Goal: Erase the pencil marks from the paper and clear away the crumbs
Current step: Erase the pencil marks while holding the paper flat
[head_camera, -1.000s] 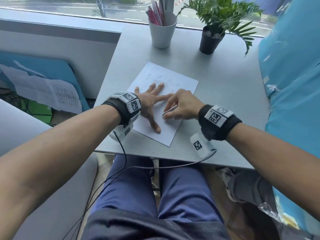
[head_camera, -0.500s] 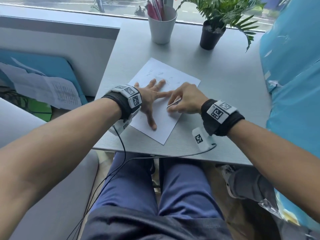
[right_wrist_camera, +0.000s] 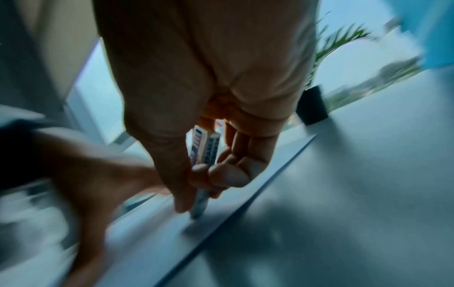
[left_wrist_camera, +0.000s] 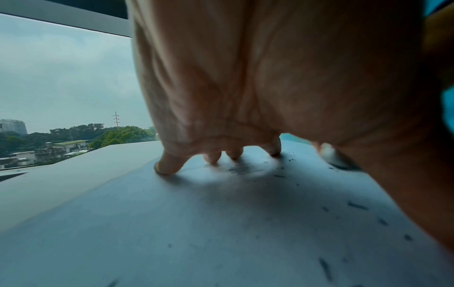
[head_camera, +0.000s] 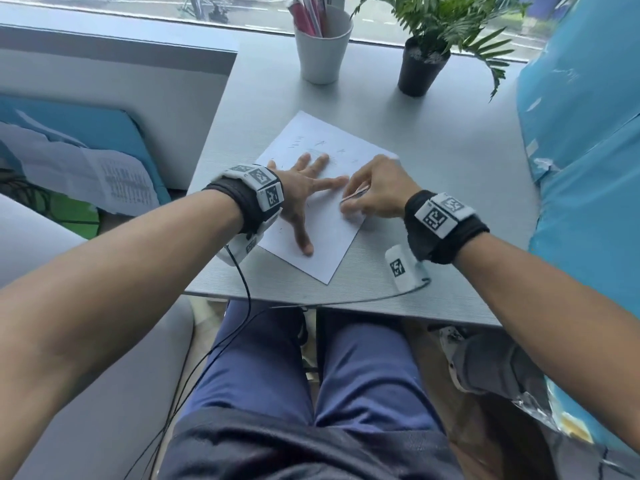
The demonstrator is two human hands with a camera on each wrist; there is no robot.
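Paper: the white sheet [head_camera: 322,244] lies flat and skewed on the grey table [head_camera: 433,161], near its front edge.
Pencil marks: faint strokes [head_camera: 320,144] sit on the paper's far part, beyond the fingertips.
Crumbs: dark specks [left_wrist_camera: 357,205] are scattered over the paper beside the left palm.
Eraser: a slim printed stick [right_wrist_camera: 205,149], its tip down on the paper near the right edge.
Right hand [head_camera: 375,190]: fingers and thumb pinched round the eraser.
Left hand [head_camera: 299,194]: spread flat, fingers straight, pressing on the paper.
Beyond the paper: a white cup [head_camera: 322,46] of pens and a potted plant [head_camera: 420,67] stand by the window.
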